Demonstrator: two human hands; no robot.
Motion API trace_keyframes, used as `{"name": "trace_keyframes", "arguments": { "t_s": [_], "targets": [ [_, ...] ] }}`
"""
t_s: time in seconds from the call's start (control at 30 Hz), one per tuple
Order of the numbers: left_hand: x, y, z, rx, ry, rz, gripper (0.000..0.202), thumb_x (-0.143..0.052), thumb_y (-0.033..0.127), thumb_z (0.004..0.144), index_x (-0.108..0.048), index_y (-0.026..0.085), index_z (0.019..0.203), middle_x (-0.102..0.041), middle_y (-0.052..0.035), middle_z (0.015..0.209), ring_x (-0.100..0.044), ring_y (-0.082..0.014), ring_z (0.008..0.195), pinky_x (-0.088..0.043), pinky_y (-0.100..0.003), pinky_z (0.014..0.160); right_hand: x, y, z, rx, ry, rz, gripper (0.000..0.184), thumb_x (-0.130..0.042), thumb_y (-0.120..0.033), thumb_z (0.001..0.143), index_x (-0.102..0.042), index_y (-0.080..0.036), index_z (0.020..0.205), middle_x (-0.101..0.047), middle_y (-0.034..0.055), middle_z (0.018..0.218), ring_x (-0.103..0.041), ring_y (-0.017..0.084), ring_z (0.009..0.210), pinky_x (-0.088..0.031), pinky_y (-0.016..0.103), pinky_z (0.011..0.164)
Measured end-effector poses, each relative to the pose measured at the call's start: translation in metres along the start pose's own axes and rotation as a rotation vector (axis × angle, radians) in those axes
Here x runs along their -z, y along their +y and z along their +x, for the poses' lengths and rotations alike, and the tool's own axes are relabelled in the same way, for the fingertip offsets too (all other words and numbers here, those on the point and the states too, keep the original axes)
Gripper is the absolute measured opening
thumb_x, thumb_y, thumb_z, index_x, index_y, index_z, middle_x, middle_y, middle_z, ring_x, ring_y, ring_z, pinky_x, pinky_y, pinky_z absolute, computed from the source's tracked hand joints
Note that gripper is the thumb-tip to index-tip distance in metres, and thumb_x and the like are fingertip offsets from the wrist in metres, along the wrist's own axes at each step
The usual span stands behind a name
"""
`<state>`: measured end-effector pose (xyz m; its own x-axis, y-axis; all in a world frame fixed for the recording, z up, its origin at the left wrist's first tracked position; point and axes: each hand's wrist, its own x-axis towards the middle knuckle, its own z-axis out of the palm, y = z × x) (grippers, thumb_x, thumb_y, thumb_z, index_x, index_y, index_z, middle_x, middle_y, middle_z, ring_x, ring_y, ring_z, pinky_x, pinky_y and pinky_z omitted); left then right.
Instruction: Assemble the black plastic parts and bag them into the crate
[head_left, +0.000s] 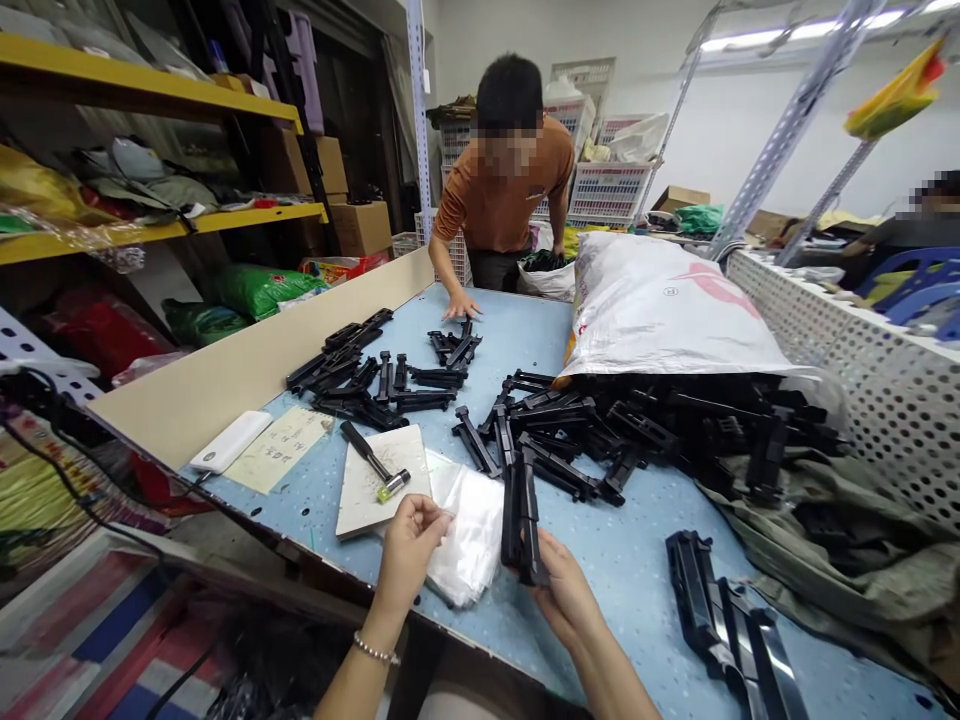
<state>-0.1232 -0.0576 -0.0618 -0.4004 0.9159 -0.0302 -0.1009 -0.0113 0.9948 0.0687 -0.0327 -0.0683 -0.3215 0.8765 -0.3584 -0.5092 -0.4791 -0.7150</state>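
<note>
My right hand [559, 580] is closed round black plastic parts [521, 515], long and narrow, held upright over the blue table. My left hand [416, 535] is pinched at the left edge of a stack of clear plastic bags [469, 535]; whether a bag is between the fingertips cannot be made out. Just behind that hand, a hammer [375, 462] with a black handle and a yellowish head end lies on a pale board [382, 480]. Beyond my right hand spreads a heap of similar black parts [555, 430].
A big white sack [667, 305] lies over the heap. More black parts [345, 360] lie at the left and others [727, 620] at the right front. A white device [231, 442] sits beside a handwritten note [277, 450]. Across the table, a person [506, 190] reaches toward parts.
</note>
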Motion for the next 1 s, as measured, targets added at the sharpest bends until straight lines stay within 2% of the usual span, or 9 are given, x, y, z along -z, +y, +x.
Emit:
{"name": "trace_keyframes", "arguments": {
  "t_s": [0.07,0.17,0.3,0.47,0.57,0.7,0.87,1.0],
  "targets": [
    [-0.002,-0.002,0.0,0.027,-0.01,-0.007,0.022,-0.066,0.03,0.072,-0.052,0.018,0.085,-0.066,-0.0007,0.071,-0.061,-0.0137,0.067,-0.045,-0.022,0.059,-0.005,-0.004,-0.003,0.012,-0.054,-0.003,0.024,-0.079,-0.036,0.069,-0.073,-0.015,0.08,-0.066,0.001,0.067,-0.054,0.011,0.059,-0.045,0.021,0.056],
    [-0.006,-0.005,-0.001,0.036,0.003,-0.029,0.023,-0.063,0.031,0.074,-0.052,0.018,0.089,-0.068,-0.0026,0.075,-0.063,-0.014,0.069,-0.047,-0.023,0.062,-0.015,-0.005,-0.004,-0.085,-0.168,0.01,0.029,-0.079,-0.036,0.069,-0.074,-0.013,0.086,-0.067,0.0033,0.069,-0.054,0.011,0.059,-0.045,0.022,0.058],
    [-0.009,-0.008,-0.004,0.029,0.021,-0.017,0.026,-0.063,0.032,0.074,-0.05,0.018,0.093,-0.068,-0.0029,0.076,-0.064,-0.0153,0.07,-0.049,-0.026,0.065,-0.023,0.004,-0.002,-0.158,-0.195,0.066,0.037,-0.081,-0.034,0.066,-0.073,-0.011,0.094,-0.069,0.006,0.076,-0.055,0.011,0.061,-0.046,0.023,0.059],
    [-0.01,-0.01,-0.01,-0.116,-0.011,0.263,0.02,-0.062,0.03,0.075,-0.054,0.02,0.091,-0.067,-0.0014,0.075,-0.065,-0.0171,0.071,-0.05,-0.03,0.072,-0.028,0.013,-0.004,-0.118,-0.222,0.003,0.026,-0.083,-0.032,0.063,-0.072,-0.012,0.078,-0.065,0.001,0.065,-0.053,0.009,0.055,-0.043,0.021,0.056],
    [-0.008,-0.01,-0.01,-0.191,0.002,0.325,0.017,-0.061,0.029,0.077,-0.054,0.021,0.09,-0.066,-0.0014,0.077,-0.064,-0.0169,0.072,-0.05,-0.029,0.072,-0.025,0.014,0.0,-0.093,-0.175,-0.034,0.029,-0.085,-0.032,0.059,-0.071,-0.011,0.073,-0.064,0.0002,0.061,-0.051,0.008,0.05,-0.039,0.019,0.051],
    [-0.001,-0.005,-0.008,-0.305,0.01,0.392,0.008,-0.054,0.025,0.082,-0.058,0.02,0.085,-0.062,-0.0034,0.083,-0.062,-0.0172,0.08,-0.049,-0.029,0.076,-0.015,0.014,0.005,-0.132,-0.079,0.021,0.032,-0.086,-0.037,0.057,-0.069,-0.013,0.07,-0.063,-0.0001,0.059,-0.052,0.01,0.051,-0.043,0.022,0.053],
    [0.002,0.002,-0.008,-0.417,-0.084,0.671,0.024,-0.046,0.016,0.081,-0.07,0.019,0.084,-0.056,-0.006,0.088,-0.06,-0.0168,0.077,-0.051,-0.029,0.073,-0.01,0.014,0.001,-0.131,-0.139,0.036,0.032,-0.085,-0.037,0.059,-0.069,-0.012,0.071,-0.065,0.0023,0.064,-0.055,0.011,0.055,-0.046,0.025,0.057],
    [0.006,0.007,-0.008,-0.437,-0.121,0.827,0.04,-0.039,0.005,0.076,-0.072,0.018,0.094,-0.06,-0.0086,0.098,-0.062,-0.0203,0.089,-0.05,-0.033,0.083,-0.001,0.004,-0.003,-0.069,-0.06,0.0,0.034,-0.085,-0.039,0.058,-0.069,-0.012,0.071,-0.065,0.002,0.063,-0.053,0.011,0.053,-0.043,0.023,0.054]
  ]
}}
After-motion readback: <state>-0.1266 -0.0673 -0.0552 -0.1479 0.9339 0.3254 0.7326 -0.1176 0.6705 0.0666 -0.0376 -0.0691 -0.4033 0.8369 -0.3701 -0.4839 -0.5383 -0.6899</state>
